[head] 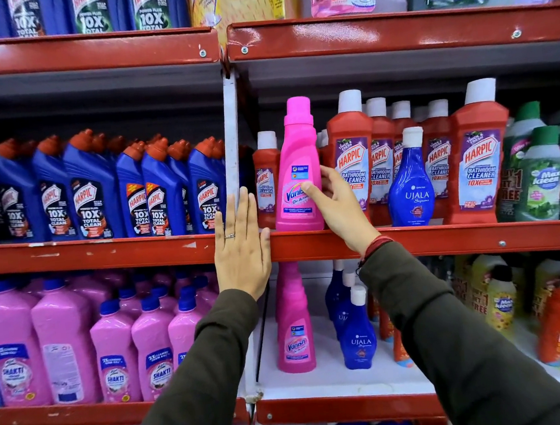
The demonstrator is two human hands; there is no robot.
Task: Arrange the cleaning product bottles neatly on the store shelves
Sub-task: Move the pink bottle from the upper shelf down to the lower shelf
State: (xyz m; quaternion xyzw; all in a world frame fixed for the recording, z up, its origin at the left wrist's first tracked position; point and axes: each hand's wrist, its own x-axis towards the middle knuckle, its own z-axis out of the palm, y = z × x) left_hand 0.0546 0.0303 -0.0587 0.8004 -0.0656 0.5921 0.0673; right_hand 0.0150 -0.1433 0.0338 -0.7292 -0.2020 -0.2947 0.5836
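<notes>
One Vanish bottle [297, 170], two hands [241, 246]

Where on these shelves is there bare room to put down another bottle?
Bare white shelf in front of the lower Vanish and Ujala. A small gap between the upper Ujala and the end Harpic. The left bays are packed.

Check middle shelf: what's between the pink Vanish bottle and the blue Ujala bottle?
Head view: a tall red Harpic bottle stands between the Vanish bottle and the Ujala bottle. The right hand on the Vanish partly covers it.
</notes>
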